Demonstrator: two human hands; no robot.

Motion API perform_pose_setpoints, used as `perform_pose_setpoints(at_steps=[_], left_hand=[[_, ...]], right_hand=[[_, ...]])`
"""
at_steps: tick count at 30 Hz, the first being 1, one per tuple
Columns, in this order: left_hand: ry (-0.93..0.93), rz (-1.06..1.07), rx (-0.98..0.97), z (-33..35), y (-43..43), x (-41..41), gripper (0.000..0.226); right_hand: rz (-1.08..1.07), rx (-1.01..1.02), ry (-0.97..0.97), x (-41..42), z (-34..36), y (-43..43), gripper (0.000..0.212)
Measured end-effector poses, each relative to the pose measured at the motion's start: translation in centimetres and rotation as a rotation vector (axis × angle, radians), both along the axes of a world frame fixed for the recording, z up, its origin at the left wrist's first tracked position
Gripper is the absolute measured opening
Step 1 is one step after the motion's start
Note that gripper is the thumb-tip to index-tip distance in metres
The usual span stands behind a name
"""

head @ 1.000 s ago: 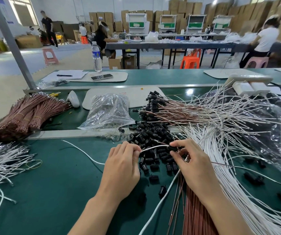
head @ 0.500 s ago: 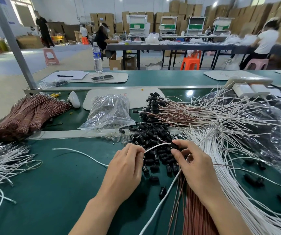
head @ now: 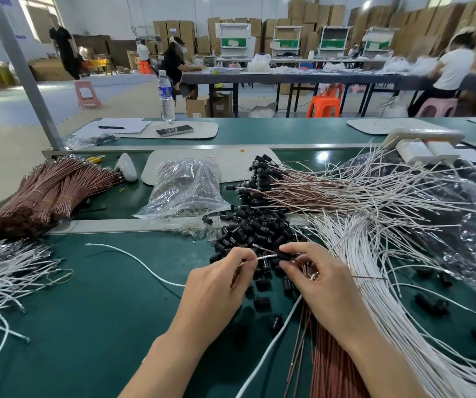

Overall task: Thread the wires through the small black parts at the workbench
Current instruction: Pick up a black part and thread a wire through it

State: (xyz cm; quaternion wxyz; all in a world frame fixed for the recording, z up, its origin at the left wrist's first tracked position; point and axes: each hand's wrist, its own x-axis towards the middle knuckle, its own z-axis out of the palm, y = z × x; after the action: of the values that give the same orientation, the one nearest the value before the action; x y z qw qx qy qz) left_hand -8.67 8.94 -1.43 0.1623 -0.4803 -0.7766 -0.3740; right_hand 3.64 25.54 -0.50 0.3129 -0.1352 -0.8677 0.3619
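While the left hand (head: 216,288) pinches a white wire (head: 268,256) and the right hand (head: 325,285) pinches a small black part (head: 286,255) at its tip, both hover over the counter (head: 87,311). Beyond lies a heap of black parts (head: 254,231), then a clear bag (head: 185,188) of indistinct small pieces.

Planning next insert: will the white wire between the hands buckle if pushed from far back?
Probably: the white wire trails loosely curved over the bench, so seems floppy. Its short stretch from left hand to the right hand's black part looks straight, likely stiffer.
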Motion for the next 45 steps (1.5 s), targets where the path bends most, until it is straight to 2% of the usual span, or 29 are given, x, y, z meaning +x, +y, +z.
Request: perform_pose_setpoints(at_steps=[11, 16, 22, 45], left_hand=[[0.010, -0.002, -0.028, 0.36, -0.06, 0.17, 0.014], [0.031, 0.008, -0.023, 0.50, -0.21, 0.25, 0.004], [0.013, 0.002, -0.015, 0.55, -0.26, 0.19, 0.011], [-0.024, -0.013, -0.069, 0.38, -0.27, 0.02, 0.004]], right_hand=[[0.019, -0.017, 0.025, -0.06, 0.15, -0.41, 0.032], [0.028, 0.011, 0.011, -0.02, 0.13, -0.30, 0.031], [0.039, 0.063, -0.011, 0.08, 0.09, -0.13, 0.032], [0.033, 0.047, -0.029, -0.08, 0.16, -0.44, 0.032]])
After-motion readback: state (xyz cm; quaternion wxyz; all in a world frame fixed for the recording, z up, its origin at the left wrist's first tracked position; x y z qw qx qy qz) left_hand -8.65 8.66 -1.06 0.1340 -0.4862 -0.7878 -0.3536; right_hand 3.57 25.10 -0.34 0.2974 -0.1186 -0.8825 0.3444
